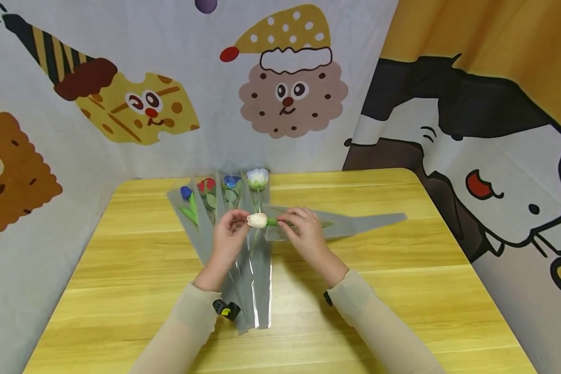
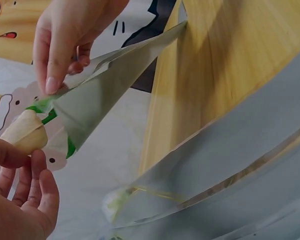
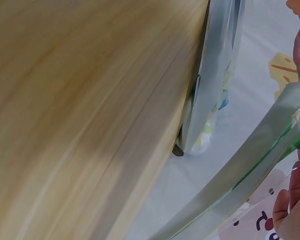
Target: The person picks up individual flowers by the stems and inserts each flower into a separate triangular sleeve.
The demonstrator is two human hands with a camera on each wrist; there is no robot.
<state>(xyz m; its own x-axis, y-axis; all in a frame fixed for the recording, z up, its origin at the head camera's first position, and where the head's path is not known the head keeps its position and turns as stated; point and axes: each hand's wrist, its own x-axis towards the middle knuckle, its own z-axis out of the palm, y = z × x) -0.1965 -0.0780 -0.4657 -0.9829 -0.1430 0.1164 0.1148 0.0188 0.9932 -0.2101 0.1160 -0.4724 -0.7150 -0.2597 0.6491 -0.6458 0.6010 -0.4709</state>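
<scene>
A cream artificial tulip [image 1: 257,221] with green leaves sticks out of the wide end of a translucent flower sleeve [image 1: 378,223], which lies sideways in front of me. My left hand [image 1: 230,231] pinches the tulip's head between thumb and fingers. Opposite it, my right hand [image 1: 305,228] pinches the mouth of the sleeve beside the green leaves. The left wrist view shows the sleeve [image 2: 102,92] tapering away from the tulip head [image 2: 27,131], held above the table. The right wrist view catches the right hand [image 3: 295,212] at its edge, close to the leaves.
Several sleeved flowers fan out on the wooden table [image 1: 135,249]: a blue tulip [image 1: 186,192], a red rose [image 1: 206,185], a blue rose [image 1: 231,181] and a white bloom [image 1: 257,178]. Behind stands a cartoon-printed cloth [image 1: 215,104].
</scene>
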